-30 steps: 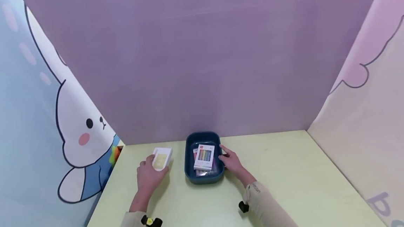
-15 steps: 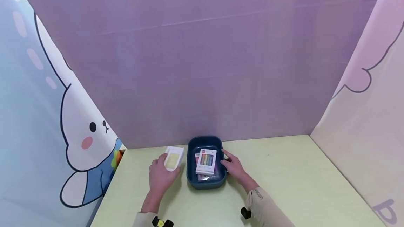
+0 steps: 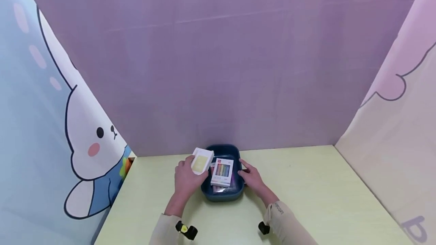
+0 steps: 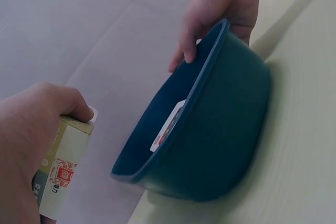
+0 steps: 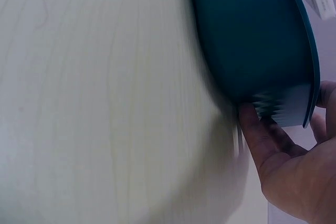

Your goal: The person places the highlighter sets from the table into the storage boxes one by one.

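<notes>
My left hand (image 3: 186, 180) grips a small white box with a pale yellow panel (image 3: 201, 160), held tilted over the left rim of a dark blue plastic basin (image 3: 222, 199). Red print shows on the side of that box (image 4: 64, 171) in the left wrist view. On the basin's right side, my right hand (image 3: 253, 180) holds the rim, with fingers along the outer wall in the right wrist view. Inside the basin lies a white box with coloured sticks pictured on it (image 3: 222, 172), on top of a clear plastic packet (image 3: 221, 189), mostly hidden.
The basin stands on a pale wood-grain table (image 3: 306, 184), near its back edge. Behind rises a purple wall panel (image 3: 218, 67). Printed panels flank the table: a cartoon rabbit (image 3: 92, 143) at left, pink cloud shapes (image 3: 388, 86) at right.
My left hand has carried the white-and-yellow box rightward, from beside the basin to over its left rim. My right hand keeps its hold on the basin's right rim.
</notes>
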### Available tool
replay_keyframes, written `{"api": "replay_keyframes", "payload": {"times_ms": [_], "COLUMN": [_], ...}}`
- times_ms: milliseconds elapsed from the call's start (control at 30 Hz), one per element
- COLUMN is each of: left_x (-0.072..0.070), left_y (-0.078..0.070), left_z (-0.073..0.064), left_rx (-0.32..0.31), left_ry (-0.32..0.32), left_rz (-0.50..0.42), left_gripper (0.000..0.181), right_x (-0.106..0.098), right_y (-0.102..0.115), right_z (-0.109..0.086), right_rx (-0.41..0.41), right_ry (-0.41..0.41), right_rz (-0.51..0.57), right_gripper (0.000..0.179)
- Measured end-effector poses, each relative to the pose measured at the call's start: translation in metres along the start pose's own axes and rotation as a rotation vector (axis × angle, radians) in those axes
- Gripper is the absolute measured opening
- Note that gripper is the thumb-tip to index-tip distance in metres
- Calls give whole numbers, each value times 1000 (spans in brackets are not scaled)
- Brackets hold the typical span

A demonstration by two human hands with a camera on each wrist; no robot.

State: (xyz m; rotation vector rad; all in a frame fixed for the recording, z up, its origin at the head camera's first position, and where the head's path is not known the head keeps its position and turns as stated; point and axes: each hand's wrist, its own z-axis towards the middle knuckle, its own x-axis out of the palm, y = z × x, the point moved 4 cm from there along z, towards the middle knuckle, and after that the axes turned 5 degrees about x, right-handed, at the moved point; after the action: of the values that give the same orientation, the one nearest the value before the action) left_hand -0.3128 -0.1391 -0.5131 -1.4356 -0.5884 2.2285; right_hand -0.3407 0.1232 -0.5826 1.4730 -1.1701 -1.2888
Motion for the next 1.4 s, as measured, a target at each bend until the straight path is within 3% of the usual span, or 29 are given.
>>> {"api": "replay_keyframes", "payload": {"times_ms": [567, 767, 1400], "left_x": [18, 29, 40], "left_y": [-34, -41, -50], "left_z": [7, 9, 11], "left_rx": [23, 17, 33], "left_ry": [61, 91, 100], "left_rz": [-37, -27, 41], "left_gripper": [80, 82, 81], "right_x": [-7, -9, -2], "right_y": [-3, -3, 1], "right_z": [3, 4, 3], "right_rx": [10, 20, 27], "right_ry": [-19, -11, 10], "right_rz": [18, 41, 67], "right_gripper": [51, 52, 53]}}
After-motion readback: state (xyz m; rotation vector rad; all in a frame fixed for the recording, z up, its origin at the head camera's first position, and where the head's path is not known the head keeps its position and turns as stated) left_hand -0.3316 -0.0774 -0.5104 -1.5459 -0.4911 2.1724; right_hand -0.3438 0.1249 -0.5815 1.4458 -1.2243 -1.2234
